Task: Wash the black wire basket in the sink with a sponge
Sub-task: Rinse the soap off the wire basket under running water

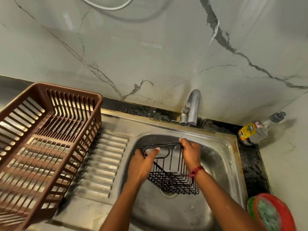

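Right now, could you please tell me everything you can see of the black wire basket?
The black wire basket is a rectangular rack of thin, glossy, metal-looking black wires, with a rounded loop in its upper panel. It is held tilted in the sink, lower end over the drain. The left hand grips its upper left edge, the right hand its upper right corner, under a thin stream from the tap.

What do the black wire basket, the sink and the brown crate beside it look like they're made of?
Black wire basket: thin metal wire, seemingly with a black coating, slightly glossy.
Sink: stainless steel by the look, brushed grey with dull reflections and some staining.
Brown crate: moulded plastic, likely, given its uniform colour and thick slatted walls.
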A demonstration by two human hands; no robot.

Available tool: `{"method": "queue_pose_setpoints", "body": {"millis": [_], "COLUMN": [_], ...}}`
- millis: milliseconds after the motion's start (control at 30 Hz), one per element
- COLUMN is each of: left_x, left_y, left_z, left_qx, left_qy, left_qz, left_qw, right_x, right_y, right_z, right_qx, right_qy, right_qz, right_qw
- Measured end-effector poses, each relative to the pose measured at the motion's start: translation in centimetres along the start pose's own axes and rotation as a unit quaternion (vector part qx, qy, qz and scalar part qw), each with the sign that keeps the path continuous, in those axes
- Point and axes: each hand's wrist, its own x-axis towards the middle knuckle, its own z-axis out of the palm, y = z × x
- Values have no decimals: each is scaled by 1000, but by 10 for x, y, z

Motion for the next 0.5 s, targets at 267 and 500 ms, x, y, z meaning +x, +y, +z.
{"method": "queue_pose_setpoints", "body": {"millis": [267,500], "left_x": [-4,4], "left_y": [6,6], "left_z": [5,1], "left_qx": [174,179], "left_qy": [10,-18], "left_qz": [11,-8], "left_qw": [985,984], "right_x": [-1,0], "right_y": [-5,0], "right_z": [9,17], "right_qx": [-3,-16], "right_qy": [-2,-1], "right_qz": [21,15], "right_qw": [1000,1000]}}
